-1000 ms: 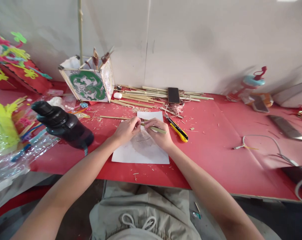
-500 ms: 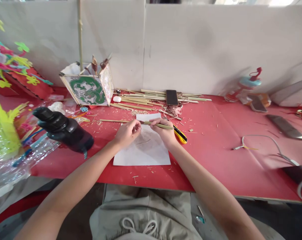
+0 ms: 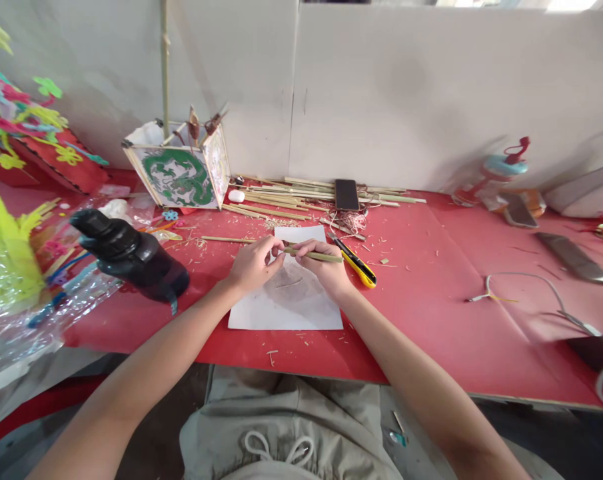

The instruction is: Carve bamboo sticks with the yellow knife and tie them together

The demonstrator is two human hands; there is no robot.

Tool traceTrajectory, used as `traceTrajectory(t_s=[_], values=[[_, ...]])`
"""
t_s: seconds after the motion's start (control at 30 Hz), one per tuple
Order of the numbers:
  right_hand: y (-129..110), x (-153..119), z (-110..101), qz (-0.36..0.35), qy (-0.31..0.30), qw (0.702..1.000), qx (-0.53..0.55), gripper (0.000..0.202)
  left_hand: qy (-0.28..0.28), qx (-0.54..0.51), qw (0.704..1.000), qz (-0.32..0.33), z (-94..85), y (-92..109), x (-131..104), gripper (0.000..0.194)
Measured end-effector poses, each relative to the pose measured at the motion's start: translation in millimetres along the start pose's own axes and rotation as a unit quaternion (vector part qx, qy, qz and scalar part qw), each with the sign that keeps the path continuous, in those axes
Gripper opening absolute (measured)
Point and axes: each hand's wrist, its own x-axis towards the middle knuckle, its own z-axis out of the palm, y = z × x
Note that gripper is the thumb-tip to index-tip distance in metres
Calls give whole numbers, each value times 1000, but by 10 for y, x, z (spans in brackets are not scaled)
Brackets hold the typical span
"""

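Note:
Over a white sheet of paper [image 3: 286,313], both my hands are close together at a thin greenish bamboo stick [image 3: 326,257]. My right hand [image 3: 327,272] is closed around it, and its end sticks out past the knuckles. My left hand [image 3: 254,267] pinches at the stick's other end, where a small dark brown bit shows; the fingertips partly hide it. Another thin stick [image 3: 226,239] reaches left from behind my left hand; whether that hand holds it I cannot tell. A yellow and black utility knife [image 3: 356,261] lies just right of my right hand.
Several bamboo strips [image 3: 276,200] and a black phone [image 3: 347,195] lie at the back. A dark bottle [image 3: 131,257] stands left, near a lantern-like box [image 3: 178,177] with a green dragon. On the right are a cable [image 3: 526,275] and a metal blade-like piece [image 3: 576,257].
The view has shifted slightly. My right fingers have moved a little along the bamboo stick, and more of the utility knife shows beside the hand. My left hand stays pinched at the stick's end.

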Motion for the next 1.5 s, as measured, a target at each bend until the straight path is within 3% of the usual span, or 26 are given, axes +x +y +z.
traceTrajectory(t_s=[0.3,0.6,0.87,1.3,1.5], values=[[-5,-7,2,-9,-1,1000,-11,10,2,18,1000,18,-9,13,1,2],[6,-19,30,-7,-12,1000,-12,9,-14,132,991,32,1,-12,3,6],[28,-36,70,-86,-7,993,-85,1,-56,194,979,-3,-1,58,1,7],[60,-43,49,-150,-44,965,-209,16,-125,92,987,-40,17,-27,5,6],[161,-22,-4,-123,-95,954,-255,19,-95,-10,995,-24,35,48,-12,5]])
